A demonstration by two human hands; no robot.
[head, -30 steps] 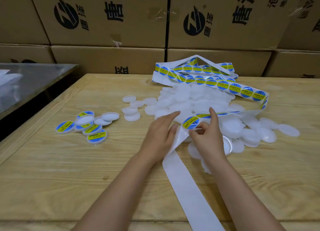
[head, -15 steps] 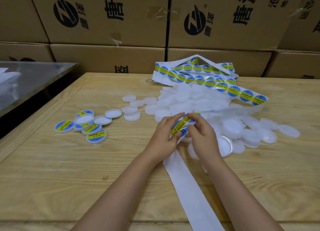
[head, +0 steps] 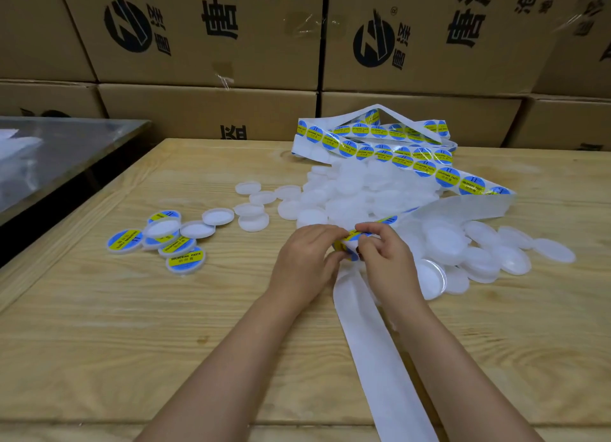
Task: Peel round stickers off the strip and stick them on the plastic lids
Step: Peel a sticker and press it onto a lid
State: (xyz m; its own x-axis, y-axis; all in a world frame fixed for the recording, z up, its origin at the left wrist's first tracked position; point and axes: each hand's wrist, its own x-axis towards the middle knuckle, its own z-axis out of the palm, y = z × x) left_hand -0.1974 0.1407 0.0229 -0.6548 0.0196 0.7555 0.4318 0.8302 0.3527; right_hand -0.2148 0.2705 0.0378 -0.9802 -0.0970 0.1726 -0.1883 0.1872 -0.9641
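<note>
Here the left hand (head: 305, 259) and right hand (head: 388, 259) pinch a round sticker (head: 345, 240) between curled fingertips, near the table's (head: 132, 342) middle.

On the table (head: 99, 342) a heap of plain lids (head: 363, 193) lies right of centre, with a smaller cluster of stickered lids (head: 165, 243) well apart to its left and a few loose lids between them. The sticker strip (head: 396, 150) is bunched behind and on the heap, loops round its right side, passes between the left hand (head: 304, 259) and right hand (head: 386, 263) just before the heap, and runs to the near edge. Stacked boxes (head: 198, 104) stand behind the table, a second table (head: 66, 150) to its left
</note>
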